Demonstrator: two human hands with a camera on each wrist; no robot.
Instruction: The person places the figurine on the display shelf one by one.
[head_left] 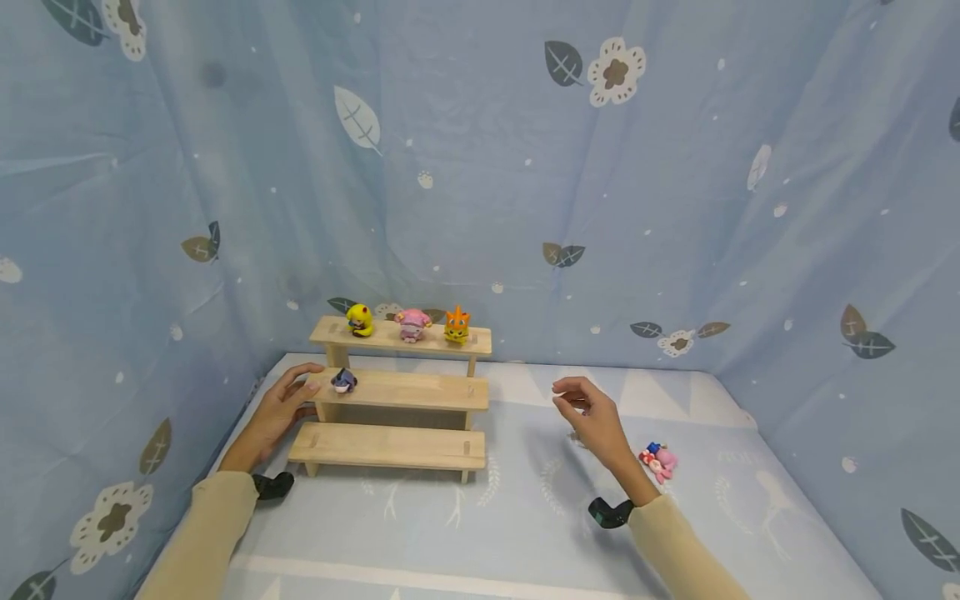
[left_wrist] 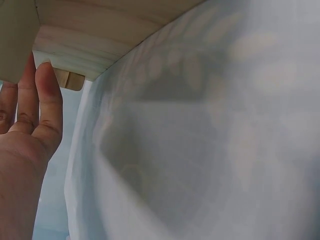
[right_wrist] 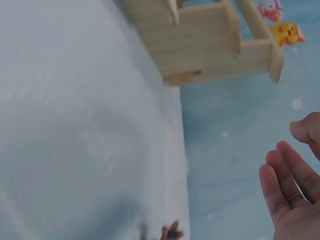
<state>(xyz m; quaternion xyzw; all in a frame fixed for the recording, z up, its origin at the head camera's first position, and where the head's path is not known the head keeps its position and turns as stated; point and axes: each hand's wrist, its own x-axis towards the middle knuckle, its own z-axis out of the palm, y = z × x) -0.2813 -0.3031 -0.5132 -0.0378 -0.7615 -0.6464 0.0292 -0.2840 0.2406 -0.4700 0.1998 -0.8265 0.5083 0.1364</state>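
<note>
On the left stands a three-tier wooden display stand (head_left: 405,446). My left hand (head_left: 279,410) holds the left end of its middle tier, thumb at the board's edge and other fingers lower down; in the left wrist view the fingers (left_wrist: 48,95) reach past a wooden panel. Near them on that tier sits a small blue-grey figurine (head_left: 344,381). The top tier carries a yellow figurine (head_left: 360,320), a pink one (head_left: 412,325) and an orange-and-yellow one (head_left: 457,325). Right of the stand, my right hand (head_left: 596,421) hovers above the table, fingers loosely bent, holding nothing.
Several small figurines (head_left: 660,462), pink, red and blue, lie clustered on the table right of my right forearm. A pale small object (head_left: 576,437) shows partly behind the right hand. Blue patterned curtain (head_left: 480,167) encloses the cloth-covered table (head_left: 525,533) at back and sides.
</note>
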